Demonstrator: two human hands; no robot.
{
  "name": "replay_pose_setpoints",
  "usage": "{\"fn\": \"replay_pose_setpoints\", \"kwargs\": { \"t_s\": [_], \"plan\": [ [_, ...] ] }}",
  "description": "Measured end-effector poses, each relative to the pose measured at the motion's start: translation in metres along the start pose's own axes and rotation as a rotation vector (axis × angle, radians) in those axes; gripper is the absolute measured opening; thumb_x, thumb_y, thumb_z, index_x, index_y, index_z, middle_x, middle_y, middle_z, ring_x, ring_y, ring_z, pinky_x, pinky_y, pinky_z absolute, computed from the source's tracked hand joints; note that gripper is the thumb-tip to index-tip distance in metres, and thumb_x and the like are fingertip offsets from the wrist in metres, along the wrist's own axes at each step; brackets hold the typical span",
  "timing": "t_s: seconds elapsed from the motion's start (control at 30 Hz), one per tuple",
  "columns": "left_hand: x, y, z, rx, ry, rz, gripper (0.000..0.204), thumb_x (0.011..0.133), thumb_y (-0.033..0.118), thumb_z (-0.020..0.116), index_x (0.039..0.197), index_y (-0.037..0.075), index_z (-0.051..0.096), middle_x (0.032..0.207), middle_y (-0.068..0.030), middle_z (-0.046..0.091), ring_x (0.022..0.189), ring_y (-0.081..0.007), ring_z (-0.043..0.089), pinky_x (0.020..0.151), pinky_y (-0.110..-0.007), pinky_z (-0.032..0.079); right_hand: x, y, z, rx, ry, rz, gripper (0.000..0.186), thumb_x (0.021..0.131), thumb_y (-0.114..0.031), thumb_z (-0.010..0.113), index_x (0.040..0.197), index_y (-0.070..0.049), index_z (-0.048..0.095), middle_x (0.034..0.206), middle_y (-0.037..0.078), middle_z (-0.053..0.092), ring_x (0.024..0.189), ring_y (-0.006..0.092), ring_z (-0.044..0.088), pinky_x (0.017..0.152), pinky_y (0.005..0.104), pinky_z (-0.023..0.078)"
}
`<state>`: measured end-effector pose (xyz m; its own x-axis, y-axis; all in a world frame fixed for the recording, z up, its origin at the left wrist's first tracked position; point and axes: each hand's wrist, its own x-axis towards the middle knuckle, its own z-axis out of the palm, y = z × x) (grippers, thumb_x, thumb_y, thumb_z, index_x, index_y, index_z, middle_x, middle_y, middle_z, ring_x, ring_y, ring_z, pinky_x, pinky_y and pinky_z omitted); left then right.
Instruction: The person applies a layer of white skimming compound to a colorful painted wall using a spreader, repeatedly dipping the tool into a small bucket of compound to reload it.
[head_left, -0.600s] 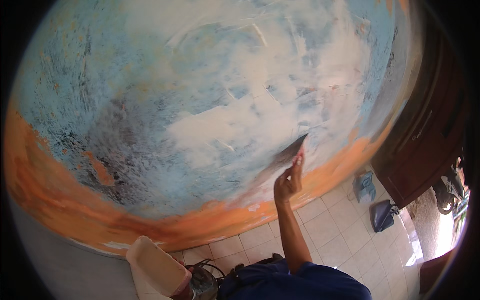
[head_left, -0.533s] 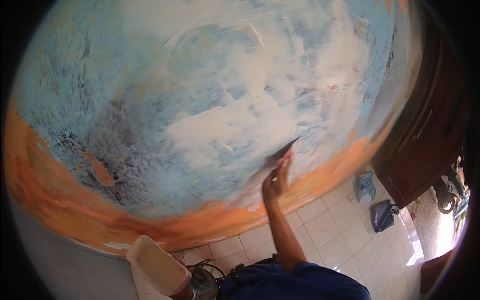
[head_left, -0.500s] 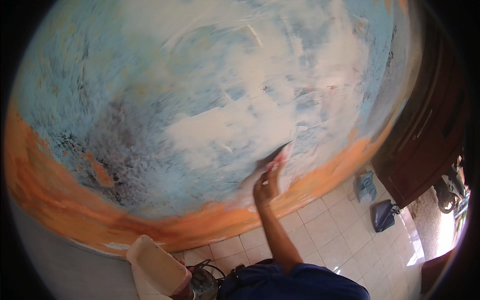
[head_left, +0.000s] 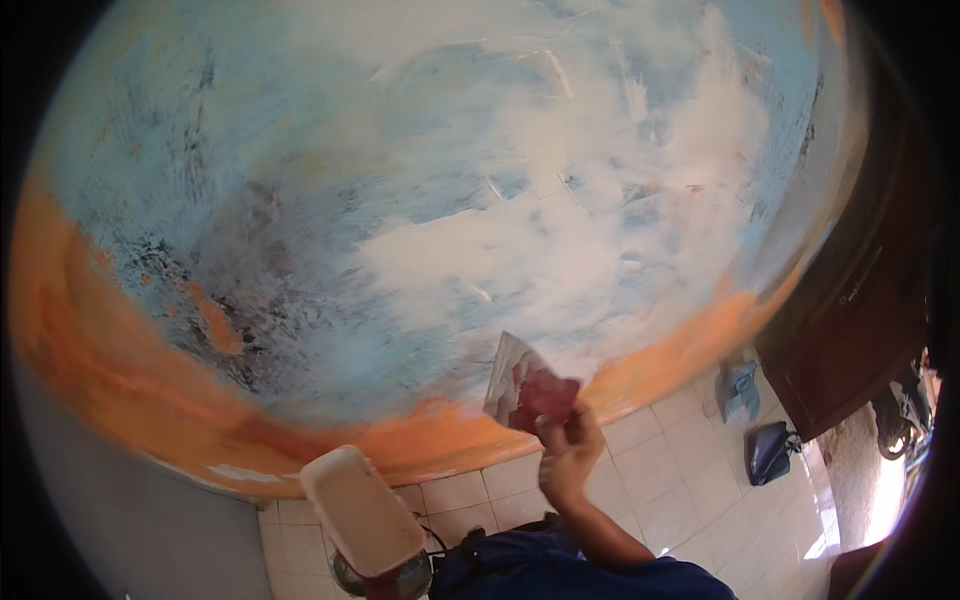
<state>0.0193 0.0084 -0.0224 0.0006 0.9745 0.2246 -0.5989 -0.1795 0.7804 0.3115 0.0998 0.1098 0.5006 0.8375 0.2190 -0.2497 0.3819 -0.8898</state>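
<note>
A worn wall (head_left: 330, 200) fills most of the view, its pale blue paint scraped and mottled with dark grey patches, a rough orange band running along its foot, and broad chalky white smears of filler spread across the middle and upper right. In front of it, near the lower centre, the right hand (head_left: 568, 455) is closed around the dark red handle of a flat metal putty knife (head_left: 515, 378), whose broad, pale blade is smeared with white filler and stands tilted just off the wall near the orange band. At the bottom left of centre, a flat, rounded cream-coloured board (head_left: 360, 510) carries a smooth layer of filler; the left hand under it is hidden, so its grip cannot be told. Beneath lies a floor of glossy off-white square tiles (head_left: 690, 480). To the right stands a dark brown wooden cabinet (head_left: 850, 320), and by its foot rest a crumpled light blue bag (head_left: 740, 390) and a dark blue bag (head_left: 770, 450), well apart from the knife.
</note>
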Motion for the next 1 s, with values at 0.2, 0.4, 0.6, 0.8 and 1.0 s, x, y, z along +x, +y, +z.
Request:
{"fn": "replay_pose_setpoints", "kwargs": {
  "t_s": [0.2, 0.4, 0.6, 0.8, 1.0],
  "plan": [
    [0.020, -0.021, 0.038, -0.185, 0.156, -0.153, 0.068, 0.086, 0.045, 0.052, 0.136, 0.007, 0.029, 0.135, -0.0140, 0.038, 0.119, -0.0298, 0.043, 0.098, -0.048, 0.033, 0.024, -0.030, -0.007, 0.604, -0.218, 0.685, 0.022, 0.072, 0.001, 0.056, 0.095, 0.000, 0.056, 0.085, 0.007, 0.061, 0.076, 0.0161, 0.060, 0.066, 0.0260, 0.049],
    [0.048, -0.042, 0.069, -0.354, 0.172, -0.309, 0.064, 0.087, 0.043, 0.052, 0.134, 0.004, 0.034, 0.131, -0.0146, 0.043, 0.116, -0.0285, 0.047, 0.097, -0.044, 0.037, 0.045, -0.066, -0.007, 0.258, -0.497, 0.673, 0.026, 0.076, 0.005, 0.054, 0.101, 0.002, 0.059, 0.091, 0.007, 0.062, 0.083, 0.0164, 0.061, 0.076, 0.0298, 0.052],
    [0.034, -0.030, 0.085, -0.408, 0.079, -0.534, 0.060, 0.088, 0.041, 0.051, 0.131, 0.001, 0.039, 0.127, -0.0151, 0.048, 0.113, -0.0272, 0.051, 0.096, -0.041, 0.040, 0.053, -0.097, 0.013, 0.030, -0.923, 0.319, 0.016, 0.082, 0.006, 0.059, 0.097, 0.000, 0.061, 0.091, 0.007, 0.065, 0.084, 0.0178, 0.063, 0.084, 0.0346, 0.049],
    [0.035, -0.020, 0.089, -0.641, -0.085, -0.793, 0.056, 0.089, 0.039, 0.051, 0.128, -0.001, 0.044, 0.124, -0.0157, 0.053, 0.109, -0.0259, 0.055, 0.095, -0.038, 0.044, 0.074, -0.103, 0.040, -0.567, -1.592, -0.246, 0.018, 0.076, 0.008, 0.059, 0.086, -0.005, 0.065, 0.082, 0.007, 0.063, 0.080, 0.0268, 0.060, 0.076, 0.0391, 0.045],
    [0.034, 0.010, 0.110, -0.534, 0.033, -0.758, 0.055, 0.089, 0.035, 0.051, 0.128, -0.002, 0.042, 0.119, -0.0167, 0.055, 0.106, -0.0242, 0.057, 0.093, -0.036, 0.046, 0.035, -0.086, 0.055, -0.620, -1.892, -0.471, 0.032, 0.052, 0.002, 0.066, 0.083, -0.005, 0.056, 0.075, 0.007, 0.055, 0.076, 0.0273, 0.055, 0.069, 0.0375, 0.042]
  ]
}}
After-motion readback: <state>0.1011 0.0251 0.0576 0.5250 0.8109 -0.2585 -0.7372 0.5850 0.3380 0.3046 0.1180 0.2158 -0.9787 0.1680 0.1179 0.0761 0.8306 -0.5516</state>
